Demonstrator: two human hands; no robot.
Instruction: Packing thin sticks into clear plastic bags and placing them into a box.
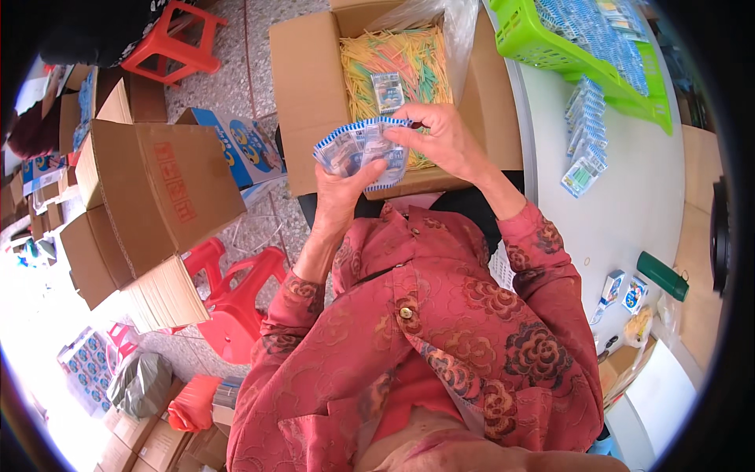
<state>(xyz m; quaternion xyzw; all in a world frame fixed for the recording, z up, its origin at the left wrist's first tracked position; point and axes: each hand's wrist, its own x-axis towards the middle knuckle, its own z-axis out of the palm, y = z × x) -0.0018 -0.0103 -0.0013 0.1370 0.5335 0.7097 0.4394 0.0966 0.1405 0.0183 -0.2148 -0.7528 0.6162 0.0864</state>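
Observation:
My left hand (340, 193) grips a fanned bunch of clear plastic packets (350, 148) with blue-striped edges, its thumb across their lower side. At the bunch's upper right edge, my right hand (442, 140) pinches the packets between thumb and fingers. Both hands are over the near side of an open cardboard box (308, 94). Inside the box lies a heap of thin yellow, green and pink sticks (429, 59). One small blue-edged packet (388, 92) rests on the sticks, just beyond the hands.
To the right, a white table (550, 228) carries a green basket (543, 49) full of packets, a row of overlapping packets (586, 134) and a green cylinder (662, 275). A brown carton (157, 189) and red stools (236, 315) stand at the left.

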